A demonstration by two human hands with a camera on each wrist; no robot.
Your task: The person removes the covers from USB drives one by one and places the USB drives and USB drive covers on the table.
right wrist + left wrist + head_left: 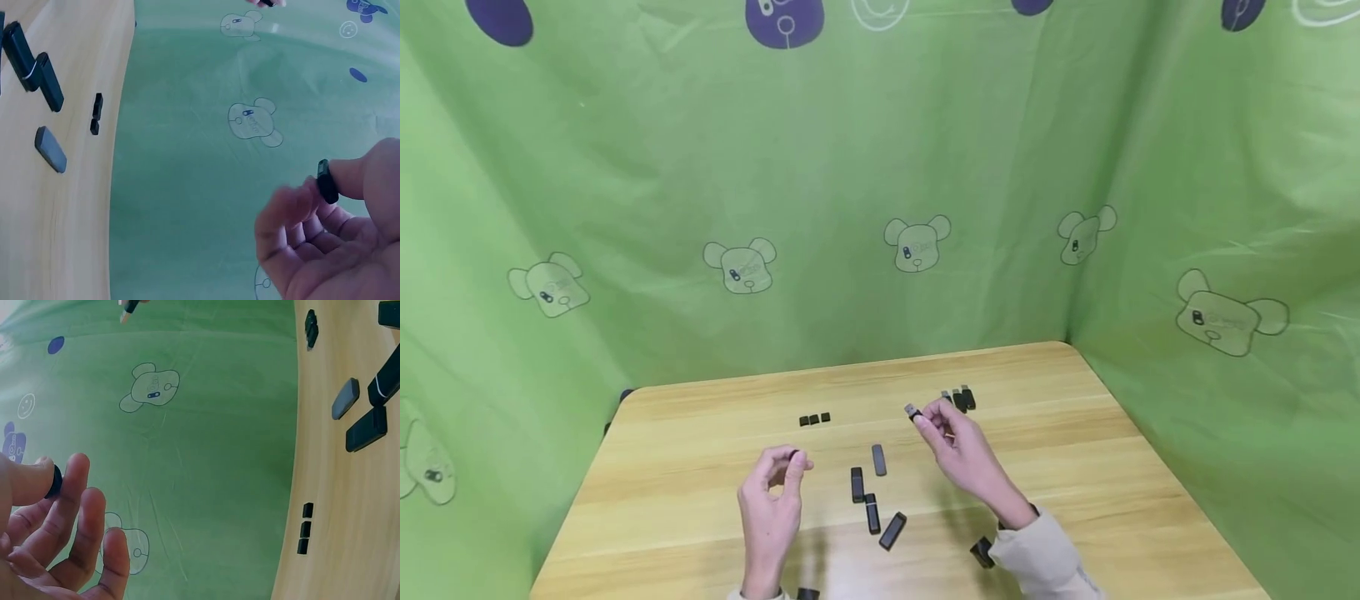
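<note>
My left hand (770, 508) is raised over the table's left half, pinching a small black cap (56, 482) between thumb and forefinger. Farther right, my right hand (964, 457) holds a USB flash drive (913, 412) between thumb and fingertips, its metal plug bare and pointing up and away. Fingers cover much of both pieces. Behind the right hand, uncapped black flash drives (969, 399) lie side by side with plugs facing the far edge. Three small black caps (814, 420) sit in a row beyond the left hand.
Between the hands lie a grey flash drive (878, 460) and several black ones (857, 485) on the wooden table (700, 467). A green curtain (835, 167) printed with bear heads encloses the table's back and sides. Black objects (982, 552) show near both wrists.
</note>
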